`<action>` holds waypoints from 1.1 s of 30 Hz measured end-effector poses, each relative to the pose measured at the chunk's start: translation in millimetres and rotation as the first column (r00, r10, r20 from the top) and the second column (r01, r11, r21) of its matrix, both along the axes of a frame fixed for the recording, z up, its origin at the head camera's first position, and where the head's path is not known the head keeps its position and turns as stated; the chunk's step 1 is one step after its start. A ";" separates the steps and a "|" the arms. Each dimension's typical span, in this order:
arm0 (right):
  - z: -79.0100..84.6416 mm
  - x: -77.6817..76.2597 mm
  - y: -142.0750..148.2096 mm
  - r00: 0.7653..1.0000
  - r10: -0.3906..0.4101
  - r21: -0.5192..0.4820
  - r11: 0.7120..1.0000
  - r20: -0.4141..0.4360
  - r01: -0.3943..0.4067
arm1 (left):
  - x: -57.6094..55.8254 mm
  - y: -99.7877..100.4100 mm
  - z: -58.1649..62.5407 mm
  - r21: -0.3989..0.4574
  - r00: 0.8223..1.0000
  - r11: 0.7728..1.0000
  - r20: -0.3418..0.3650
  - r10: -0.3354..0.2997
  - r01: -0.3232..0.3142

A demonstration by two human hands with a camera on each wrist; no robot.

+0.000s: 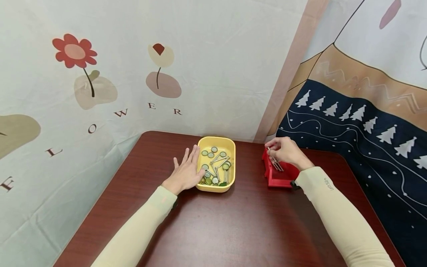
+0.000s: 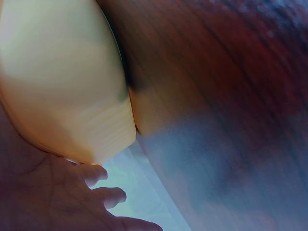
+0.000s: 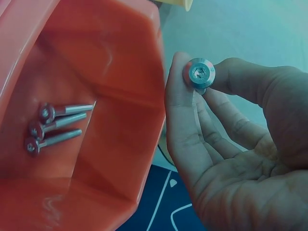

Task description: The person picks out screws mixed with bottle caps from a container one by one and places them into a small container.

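My right hand (image 1: pixel 289 152) is over the red bin (image 1: pixel 280 183), pinching a silver hex-socket bolt (image 3: pixel 200 73) between thumb and index finger. Its round head faces the right wrist camera, which hides most of the shank. Inside the bin lie three similar bolts (image 3: pixel 57 126), side by side. My left hand (image 1: pixel 185 173) has its fingers spread and straight against the left side of a yellow tray (image 1: pixel 214 189). Bottle caps (image 1: pixel 214 149) and several loose bolts (image 1: pixel 220 160) are scattered in that tray. The left wrist view shows the tray's outer wall above the fingers (image 2: pixel 108 196).
Both containers stand toward the back of a dark red-brown wooden table (image 1: pixel 213 226), the tray left of the bin with a gap between them. Behind the table hangs a pale flower-printed cloth (image 1: pixel 213 74). A dark blue tree-patterned cloth (image 1: pixel 353 137) hangs at the right.
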State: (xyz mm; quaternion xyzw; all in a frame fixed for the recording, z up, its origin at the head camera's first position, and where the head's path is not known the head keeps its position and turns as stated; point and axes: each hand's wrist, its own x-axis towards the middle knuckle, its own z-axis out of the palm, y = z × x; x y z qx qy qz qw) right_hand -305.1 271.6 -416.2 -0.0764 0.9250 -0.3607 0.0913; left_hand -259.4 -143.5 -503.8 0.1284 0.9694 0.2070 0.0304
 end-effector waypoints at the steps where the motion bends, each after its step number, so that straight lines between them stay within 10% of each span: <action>1: 0.0 0.5 1.2 1.000 -0.002 -0.002 1.000 0.001 0.002 | -0.3 0.0 0.0 0.001 1.000 1.000 -0.001 -0.001 0.001; 33: -23.9 -5.9 12.8 0.999 -0.011 0.074 0.997 0.045 0.008 | 1.7 0.4 2.4 0.010 1.000 1.000 0.011 0.006 -0.006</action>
